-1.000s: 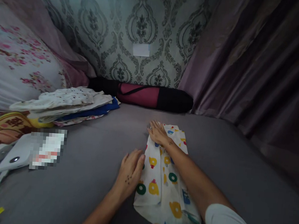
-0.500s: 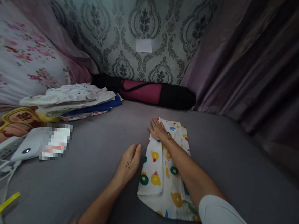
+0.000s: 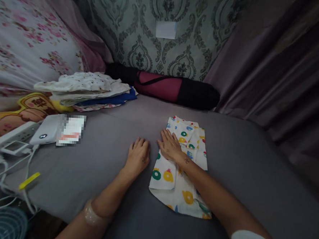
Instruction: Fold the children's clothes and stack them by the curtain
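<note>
A white garment (image 3: 188, 197) printed with colourful letter-like shapes and little figures lies folded in a long strip on the grey sheet (image 3: 107, 130). My right hand (image 3: 171, 145) rests flat on its left upper part, palm down and fingers stretched; the forearm crosses the lower right of the cloth and hides some of it. To the left of the garment, apart from it, my left hand (image 3: 139, 155) lies palm down on the sheet, fingers loosely bent with nothing in them. A pale bangle (image 3: 92, 214) circles that forearm.
A stack of clothes (image 3: 93, 86) sits at the far left, near a long black-and-maroon bag (image 3: 161, 86) along the wall. Closer on the left are a yellow cushion (image 3: 27, 113), a power strip (image 3: 9, 135), a white device (image 3: 46, 130), cables and a fan (image 3: 3, 223).
My view has tipped downward. My right hand has shifted down the garment from its top edge, where more folded print now shows. My left hand has turned from its side to palm down.
</note>
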Motion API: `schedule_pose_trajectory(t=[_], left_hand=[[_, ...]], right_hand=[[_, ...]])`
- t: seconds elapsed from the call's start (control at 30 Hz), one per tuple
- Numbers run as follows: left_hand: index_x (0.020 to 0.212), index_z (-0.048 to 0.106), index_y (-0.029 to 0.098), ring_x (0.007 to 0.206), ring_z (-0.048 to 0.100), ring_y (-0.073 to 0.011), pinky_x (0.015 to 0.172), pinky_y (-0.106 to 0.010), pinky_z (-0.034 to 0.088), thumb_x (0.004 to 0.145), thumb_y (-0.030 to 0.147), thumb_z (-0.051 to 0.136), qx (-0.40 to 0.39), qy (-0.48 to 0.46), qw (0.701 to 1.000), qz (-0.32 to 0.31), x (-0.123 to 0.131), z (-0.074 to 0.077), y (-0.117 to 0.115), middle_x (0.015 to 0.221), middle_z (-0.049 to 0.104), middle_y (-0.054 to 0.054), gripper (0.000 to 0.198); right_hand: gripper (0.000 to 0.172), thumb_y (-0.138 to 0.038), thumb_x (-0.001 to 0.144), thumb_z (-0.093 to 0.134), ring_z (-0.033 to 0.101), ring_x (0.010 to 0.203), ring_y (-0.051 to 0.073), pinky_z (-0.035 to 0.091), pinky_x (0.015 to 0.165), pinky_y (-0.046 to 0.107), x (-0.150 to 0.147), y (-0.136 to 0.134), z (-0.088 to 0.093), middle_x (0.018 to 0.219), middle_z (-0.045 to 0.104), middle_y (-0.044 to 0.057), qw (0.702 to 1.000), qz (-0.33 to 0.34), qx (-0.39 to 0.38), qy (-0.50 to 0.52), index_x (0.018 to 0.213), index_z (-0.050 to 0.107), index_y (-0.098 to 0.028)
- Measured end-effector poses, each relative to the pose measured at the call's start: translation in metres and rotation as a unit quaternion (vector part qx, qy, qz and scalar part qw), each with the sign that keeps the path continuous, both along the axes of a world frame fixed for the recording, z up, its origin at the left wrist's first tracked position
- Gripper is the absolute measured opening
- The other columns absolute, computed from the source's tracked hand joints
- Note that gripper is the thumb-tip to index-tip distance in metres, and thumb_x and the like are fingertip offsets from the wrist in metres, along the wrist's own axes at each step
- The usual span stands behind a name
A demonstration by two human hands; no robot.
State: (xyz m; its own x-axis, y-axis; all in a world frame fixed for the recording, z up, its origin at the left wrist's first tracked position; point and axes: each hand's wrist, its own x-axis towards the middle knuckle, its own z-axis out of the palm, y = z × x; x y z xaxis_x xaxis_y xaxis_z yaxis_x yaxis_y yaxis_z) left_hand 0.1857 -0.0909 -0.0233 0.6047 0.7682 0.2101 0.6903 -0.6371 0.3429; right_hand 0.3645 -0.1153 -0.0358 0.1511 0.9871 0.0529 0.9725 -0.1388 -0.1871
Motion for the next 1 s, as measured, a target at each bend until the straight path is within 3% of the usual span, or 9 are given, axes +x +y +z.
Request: schedule_pose_trajectory(t=[0.17,0.33,0.5,0.73,0.87,1.0], left_hand=[[0.12,0.054,0.018,0.132,0.042,-0.0302,0.104,-0.051,0.037,0.09,0.017,0.04,-0.003,-0.018,1.0,0.01,-0.003,-0.002,0.005,0.132,0.055,-0.015,0.033],[0.116,0.056,0.017,0.125,0.049,-0.0264,0.103,-0.046,0.039,0.09,0.015,0.039,0.002,-0.05,0.999,-0.002,-0.006,-0.001,0.009,0.125,0.059,-0.015,0.031],[0.115,0.056,0.015,0.123,0.05,-0.0259,0.103,-0.045,0.039,0.09,0.015,0.039,-0.003,-0.053,0.998,-0.015,-0.007,-0.002,0.01,0.122,0.06,-0.015,0.03],[0.112,0.057,0.017,0.119,0.052,-0.0254,0.099,-0.042,0.041,0.089,0.014,0.041,-0.003,-0.043,0.999,-0.018,-0.006,-0.004,0.011,0.118,0.061,-0.013,0.028],[0.11,0.057,0.017,0.111,0.056,-0.024,0.095,-0.038,0.044,0.089,0.016,0.042,-0.01,-0.038,0.999,-0.022,-0.006,-0.003,0.012,0.111,0.063,-0.012,0.027],[0.113,0.056,0.016,0.103,0.058,-0.0222,0.091,-0.037,0.046,0.089,0.017,0.041,-0.02,-0.059,0.998,-0.03,-0.007,-0.003,0.012,0.107,0.064,-0.011,0.028]], right_hand=[[0.064,-0.042,0.098,0.02,0.013,0.146,0.023,0.007,0.118,0.042,-0.003,-0.009,0.016,0.157,0.022,0.013,1.0,0.012,-0.012,0.019,0.149,0.028,-0.004],[0.066,-0.047,0.098,0.021,0.011,0.146,0.023,0.008,0.119,0.044,-0.028,-0.056,0.036,0.157,0.019,0.013,0.998,0.047,0.013,0.05,0.15,0.026,-0.006],[0.066,-0.047,0.098,0.025,0.013,0.146,0.025,0.01,0.119,0.046,-0.047,-0.086,0.023,0.156,0.022,0.015,0.996,0.057,-0.008,0.063,0.148,0.031,-0.006],[0.066,-0.048,0.098,0.026,0.012,0.146,0.025,0.008,0.119,0.047,-0.043,-0.081,0.013,0.156,0.02,0.014,0.996,0.056,-0.004,0.063,0.148,0.03,-0.006],[0.064,-0.045,0.099,0.027,0.013,0.146,0.026,0.01,0.119,0.047,-0.047,-0.09,0.028,0.156,0.022,0.016,0.995,0.066,-0.005,0.078,0.147,0.031,-0.004],[0.064,-0.047,0.098,0.028,0.009,0.146,0.022,0.008,0.121,0.045,-0.065,-0.119,0.047,0.157,0.019,0.011,0.988,0.119,0.021,0.093,0.15,0.026,-0.01]])
